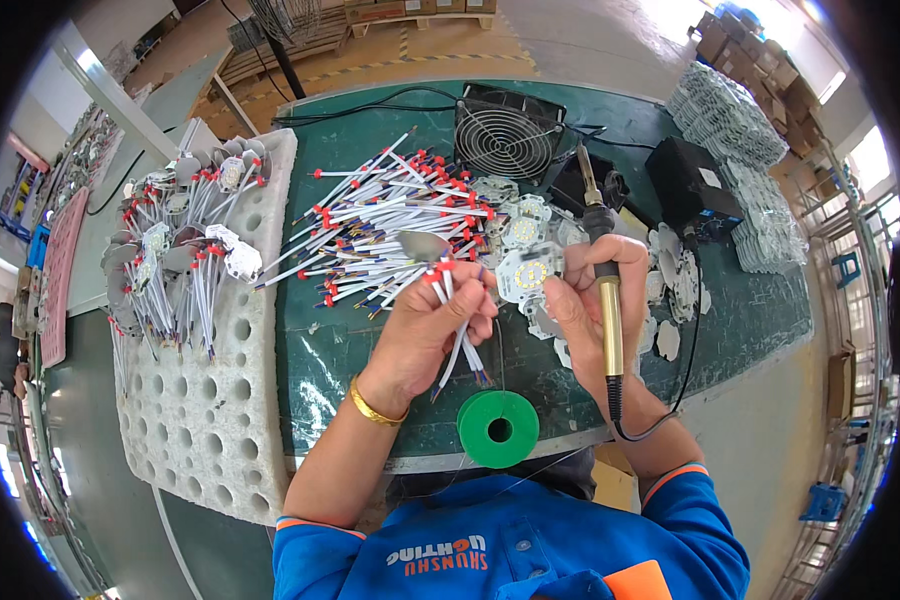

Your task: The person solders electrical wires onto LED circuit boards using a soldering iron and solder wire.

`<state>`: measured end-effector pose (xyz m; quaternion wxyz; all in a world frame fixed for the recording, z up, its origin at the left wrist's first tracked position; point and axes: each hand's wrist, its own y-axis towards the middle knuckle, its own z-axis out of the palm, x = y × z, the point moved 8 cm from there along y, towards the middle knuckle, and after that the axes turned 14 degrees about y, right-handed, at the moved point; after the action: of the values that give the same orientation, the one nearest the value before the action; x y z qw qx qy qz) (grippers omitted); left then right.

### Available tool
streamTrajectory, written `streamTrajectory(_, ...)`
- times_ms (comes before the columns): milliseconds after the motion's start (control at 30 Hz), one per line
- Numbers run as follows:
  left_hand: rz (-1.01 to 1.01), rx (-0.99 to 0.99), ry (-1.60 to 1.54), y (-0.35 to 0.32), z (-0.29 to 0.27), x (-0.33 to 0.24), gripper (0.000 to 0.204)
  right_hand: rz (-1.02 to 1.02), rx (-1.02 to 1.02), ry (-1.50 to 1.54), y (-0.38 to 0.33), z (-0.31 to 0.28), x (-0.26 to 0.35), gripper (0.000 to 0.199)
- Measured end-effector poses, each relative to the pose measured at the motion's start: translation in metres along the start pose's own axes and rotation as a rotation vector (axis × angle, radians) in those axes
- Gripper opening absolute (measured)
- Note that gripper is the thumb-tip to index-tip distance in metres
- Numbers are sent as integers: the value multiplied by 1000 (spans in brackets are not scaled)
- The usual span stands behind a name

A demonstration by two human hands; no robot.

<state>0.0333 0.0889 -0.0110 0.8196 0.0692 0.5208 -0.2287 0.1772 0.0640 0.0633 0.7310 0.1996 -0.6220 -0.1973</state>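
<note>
My left hand [432,318] is closed around a few white wires [454,362] with red collars, and a round grey metal disc [424,246] sits at their upper end. In my right hand [606,300] is a soldering iron [610,318] with a brass-coloured handle, its tip pointing up and away. A white LED board [526,274] with a ring of yellow dots is by my right thumb; whether the thumb and fingers pinch it, I cannot tell. Below my hands stands a green spool of solder wire [476,428], from which a thin strand rises toward my left hand.
Beyond my left hand lies a heap of white wires [380,215]. A white foam block [185,400] with holes carries finished-looking wired discs [175,260]. At the back are a fan [505,140] and a black box [692,185]. Stacked boards [730,120] fill the far right.
</note>
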Motion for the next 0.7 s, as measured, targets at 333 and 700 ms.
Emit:
streamTrajectory(333, -16, 52, 152, -1, 8, 12, 22, 205, -160, 169, -6, -7, -23, 36)
streamTrajectory(700, -9, 117, 145, -3, 12, 12, 24, 45, -98, -55, -6, -10, -22, 38)
